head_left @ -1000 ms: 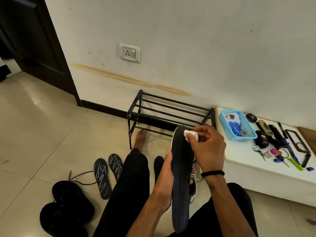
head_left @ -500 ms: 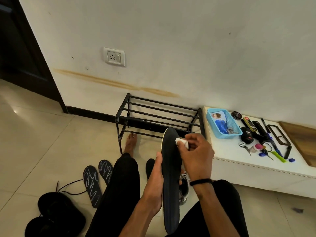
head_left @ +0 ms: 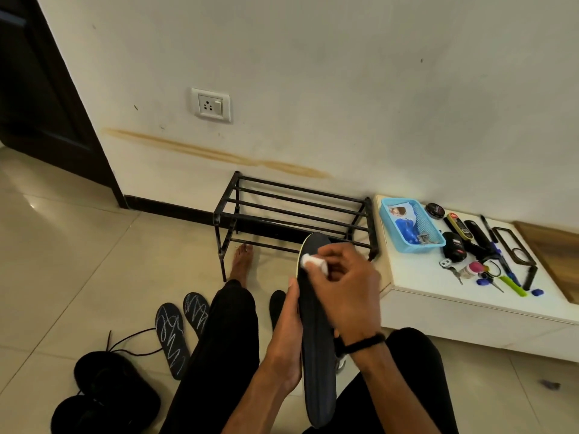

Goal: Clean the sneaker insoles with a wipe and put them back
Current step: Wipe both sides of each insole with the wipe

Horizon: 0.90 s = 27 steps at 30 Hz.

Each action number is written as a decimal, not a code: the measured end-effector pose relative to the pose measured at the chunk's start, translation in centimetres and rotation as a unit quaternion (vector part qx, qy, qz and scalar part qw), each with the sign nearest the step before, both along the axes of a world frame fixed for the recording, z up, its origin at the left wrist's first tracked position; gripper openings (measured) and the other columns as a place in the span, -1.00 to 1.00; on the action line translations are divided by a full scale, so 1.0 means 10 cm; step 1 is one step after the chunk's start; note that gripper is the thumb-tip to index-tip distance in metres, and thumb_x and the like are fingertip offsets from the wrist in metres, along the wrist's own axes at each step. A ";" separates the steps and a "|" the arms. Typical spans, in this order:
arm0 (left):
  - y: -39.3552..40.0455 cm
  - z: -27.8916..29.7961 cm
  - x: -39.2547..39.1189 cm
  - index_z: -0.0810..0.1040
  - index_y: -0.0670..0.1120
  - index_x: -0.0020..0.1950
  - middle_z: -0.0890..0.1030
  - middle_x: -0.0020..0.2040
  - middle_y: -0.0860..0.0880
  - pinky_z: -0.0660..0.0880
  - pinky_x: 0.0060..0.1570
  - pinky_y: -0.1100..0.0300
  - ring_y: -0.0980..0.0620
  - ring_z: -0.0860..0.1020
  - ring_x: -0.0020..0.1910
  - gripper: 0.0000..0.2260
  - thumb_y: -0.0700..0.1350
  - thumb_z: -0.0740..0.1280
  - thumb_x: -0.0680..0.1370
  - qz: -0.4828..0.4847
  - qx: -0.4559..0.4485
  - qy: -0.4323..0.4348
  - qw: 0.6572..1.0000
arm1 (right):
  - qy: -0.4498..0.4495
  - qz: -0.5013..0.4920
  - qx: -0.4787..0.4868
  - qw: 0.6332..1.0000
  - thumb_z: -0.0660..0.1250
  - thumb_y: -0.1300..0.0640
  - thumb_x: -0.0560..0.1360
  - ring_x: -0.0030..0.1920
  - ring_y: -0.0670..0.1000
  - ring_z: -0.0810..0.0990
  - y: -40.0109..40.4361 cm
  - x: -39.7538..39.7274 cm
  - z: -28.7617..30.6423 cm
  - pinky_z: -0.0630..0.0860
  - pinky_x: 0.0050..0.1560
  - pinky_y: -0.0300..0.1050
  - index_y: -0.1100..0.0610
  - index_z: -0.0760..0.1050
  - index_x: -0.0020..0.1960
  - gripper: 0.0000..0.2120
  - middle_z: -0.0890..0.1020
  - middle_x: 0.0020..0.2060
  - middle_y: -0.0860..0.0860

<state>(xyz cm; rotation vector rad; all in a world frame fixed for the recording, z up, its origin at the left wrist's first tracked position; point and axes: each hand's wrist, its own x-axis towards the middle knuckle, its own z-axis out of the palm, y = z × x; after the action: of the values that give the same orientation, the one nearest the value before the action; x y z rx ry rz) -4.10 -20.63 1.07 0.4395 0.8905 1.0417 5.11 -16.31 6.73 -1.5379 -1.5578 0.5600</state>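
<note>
Head view: left hand (head_left: 286, 343) grips a dark insole (head_left: 316, 339) along its edge, holding it upright between the knees, toe end up. Right hand (head_left: 347, 292) pinches a white wipe (head_left: 313, 264) and presses it on the insole near the toe. Two more insoles (head_left: 170, 335) lie flat on the tiled floor (head_left: 78, 277), just beside black sneakers (head_left: 109, 393). Black shoe rack (head_left: 294, 214) stands against the wall.

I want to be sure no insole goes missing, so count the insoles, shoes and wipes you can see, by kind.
Dark insoles: 4, one long insole held upright, two white-scribbled insoles and one plain insole on the floor.
Black sneakers: 2.
White wipes: 1.
Total: 7.
</note>
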 end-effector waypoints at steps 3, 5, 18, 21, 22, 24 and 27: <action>-0.01 0.03 -0.04 0.71 -0.01 0.15 0.74 0.01 -0.14 0.65 -0.10 0.09 -0.06 0.71 -0.08 -0.45 0.27 0.02 0.68 0.003 -0.001 -0.012 1.000 | -0.013 0.018 0.010 1.000 0.56 0.09 0.43 -0.09 -0.26 0.64 0.05 -0.03 -0.02 0.56 -0.13 -0.44 -0.02 0.58 0.05 -0.75 0.66 -0.10 -0.19; 0.00 0.01 -0.07 0.73 -0.05 0.16 0.69 0.06 -0.24 0.57 0.03 -0.05 -0.15 0.64 -0.05 -0.37 0.35 0.02 0.64 0.002 -0.014 -0.013 1.000 | 0.016 -0.053 0.006 0.998 0.56 0.07 0.42 -0.12 -0.22 0.64 0.26 0.11 -0.01 0.54 -0.17 -0.46 0.01 0.58 0.06 -0.74 0.67 -0.07 -0.12; -0.02 0.06 -0.27 0.67 -0.14 0.26 0.72 0.15 -0.19 0.63 0.02 0.05 -0.10 0.71 0.08 -0.45 0.20 0.05 0.70 0.023 -0.029 -0.078 0.996 | -0.097 0.157 -0.061 0.981 0.48 0.14 0.50 0.00 -0.27 0.63 -0.53 -0.03 -0.15 0.58 0.02 -0.31 -0.16 0.51 0.05 -0.74 0.66 -0.06 -0.27; 0.05 0.04 -0.31 0.62 -0.23 0.34 0.61 0.25 -0.27 0.60 -0.02 0.00 -0.15 0.64 0.00 -0.39 0.26 0.13 0.66 0.035 -0.074 -0.145 0.986 | -0.063 0.200 -0.148 0.967 0.51 0.15 0.48 -0.01 -0.27 0.65 -0.93 0.08 -0.06 0.58 0.02 -0.29 -0.12 0.56 0.03 -0.76 0.68 -0.09 -0.29; 0.07 0.06 -0.30 0.56 -0.24 0.40 0.56 0.29 -0.28 0.57 -0.03 0.00 -0.14 0.60 0.01 -0.35 0.28 0.14 0.65 0.023 -0.081 -0.172 0.981 | -0.046 0.216 -0.184 0.958 0.53 0.16 0.47 -0.02 -0.26 0.66 -0.97 0.13 0.00 0.60 0.02 -0.26 -0.08 0.57 0.02 -0.77 0.70 -0.10 -0.28; 0.07 0.03 -0.26 0.58 -0.24 0.38 0.60 0.27 -0.26 0.59 -0.03 0.00 -0.16 0.64 0.02 -0.36 0.27 0.16 0.64 0.010 -0.081 -0.193 0.978 | -0.009 0.227 -0.218 0.949 0.54 0.19 0.44 -0.01 -0.22 0.68 -0.89 0.18 0.14 0.62 0.05 -0.21 -0.05 0.59 0.03 -0.75 0.71 -0.09 -0.24; 0.06 0.00 -0.19 0.72 -0.18 0.19 0.68 0.10 -0.21 0.61 0.02 0.02 -0.14 0.67 0.00 -0.44 0.25 0.20 0.63 -0.002 -0.088 -0.179 0.980 | 0.010 0.141 -0.119 0.983 0.53 0.20 0.44 0.01 -0.22 0.66 -0.45 0.15 0.23 0.58 0.04 -0.34 -0.07 0.57 0.05 -0.72 0.70 -0.06 -0.19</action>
<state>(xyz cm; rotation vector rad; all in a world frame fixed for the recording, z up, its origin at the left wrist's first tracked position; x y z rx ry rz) -5.99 -20.04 1.08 0.0991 0.6498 0.9891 6.65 -20.78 9.01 -1.4846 -1.7572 0.9476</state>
